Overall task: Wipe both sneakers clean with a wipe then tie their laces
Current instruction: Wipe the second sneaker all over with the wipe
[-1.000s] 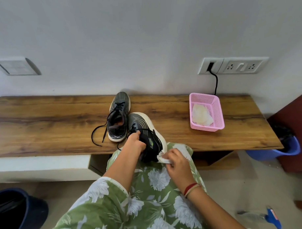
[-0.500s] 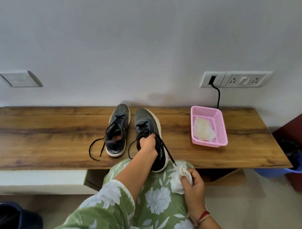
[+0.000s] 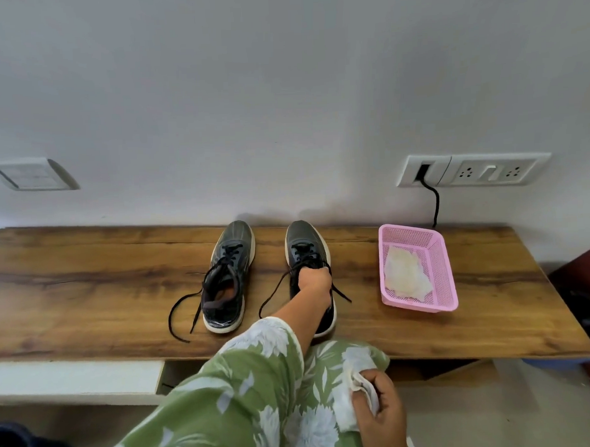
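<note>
Midway along the wooden bench (image 3: 89, 297): held sneaker (image 3: 300, 233), toe to the wall, left hand (image 3: 314, 281) clamped on its collar, apparently catching the laces (image 3: 302, 253). Likely light, stiff-soled, soft-uppered; heel or collar gives the best hold. Just beside it, other sneaker (image 3: 227, 276), unlaced. Off the front edge, right hand (image 3: 382, 411) clutches wipe (image 3: 353, 398). Toward the right end, pink basket (image 3: 420, 306).

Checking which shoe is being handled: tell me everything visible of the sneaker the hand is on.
The sneaker is dark grey-black with a white sole and black laces, untied, ends trailing on the wooden bench either side. It stands upright, toe toward the wall, between its twin and the pink basket. The left hand grips it at the tongue and laces; the forearm hides much of its heel.
</note>
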The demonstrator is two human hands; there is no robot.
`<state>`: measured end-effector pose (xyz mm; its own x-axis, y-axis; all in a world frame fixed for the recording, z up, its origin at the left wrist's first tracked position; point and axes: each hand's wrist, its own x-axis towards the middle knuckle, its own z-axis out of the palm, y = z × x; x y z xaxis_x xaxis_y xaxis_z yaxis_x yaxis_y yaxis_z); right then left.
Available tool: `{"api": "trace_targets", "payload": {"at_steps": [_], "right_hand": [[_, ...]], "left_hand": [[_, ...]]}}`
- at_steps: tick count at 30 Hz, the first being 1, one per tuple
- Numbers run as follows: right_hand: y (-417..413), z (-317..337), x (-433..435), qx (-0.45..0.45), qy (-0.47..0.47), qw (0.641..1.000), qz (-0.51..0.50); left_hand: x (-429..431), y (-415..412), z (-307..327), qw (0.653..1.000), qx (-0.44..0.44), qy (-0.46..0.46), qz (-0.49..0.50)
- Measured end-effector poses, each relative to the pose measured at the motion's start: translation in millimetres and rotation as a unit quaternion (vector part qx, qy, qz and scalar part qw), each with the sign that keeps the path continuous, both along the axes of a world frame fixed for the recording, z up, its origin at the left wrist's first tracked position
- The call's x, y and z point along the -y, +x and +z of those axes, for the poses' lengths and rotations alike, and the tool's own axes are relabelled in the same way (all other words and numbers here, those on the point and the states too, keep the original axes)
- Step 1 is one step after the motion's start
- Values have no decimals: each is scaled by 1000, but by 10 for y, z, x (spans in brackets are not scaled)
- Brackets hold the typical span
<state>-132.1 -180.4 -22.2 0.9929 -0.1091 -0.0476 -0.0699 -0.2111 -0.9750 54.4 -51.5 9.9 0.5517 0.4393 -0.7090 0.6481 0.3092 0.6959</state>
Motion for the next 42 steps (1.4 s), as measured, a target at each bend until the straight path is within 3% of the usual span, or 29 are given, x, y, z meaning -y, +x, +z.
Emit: {"api": "trace_targets", "payload": {"at_steps": [11, 15, 17, 19, 21, 24, 28, 30, 31, 39, 42], "right_hand": [[32, 9, 3, 58, -51, 996, 35], [54, -16, 3, 40, -38, 998, 29], [54, -18, -1, 35, -30, 999, 29], [53, -2, -6, 26, -23, 999, 28], [47, 19, -13, 19, -17, 999, 22], [38, 58, -42, 14, -18, 999, 23], [55, 53, -57, -10, -28, 999, 29], [57, 67, -66, -23, -31, 999, 32], [54, 77, -69, -27, -32, 999, 31], [33, 177, -90, -35, -42, 998, 37], [29, 207, -87, -40, -45, 997, 37]], "left_hand": [[27, 165, -156, 998, 1, 20, -64], [-6, 68, 20, 997, 14, -35, -67], [-89, -78, 74, 993, 64, -37, -92], [-307, -305, 124, 982, 141, 45, -120], [-688, -564, 111, 937, 179, 238, -182], [-1324, -900, 46, 831, 148, 464, -268], [-1816, -1070, -104, 686, -29, 575, -445], [-1870, -1082, -192, 615, -79, 599, -506], [-1872, -1076, -234, 597, -82, 612, -512], [-2039, -905, 5, 631, -27, 633, -449], [-2091, -831, 331, 698, 39, 578, -421]]}}
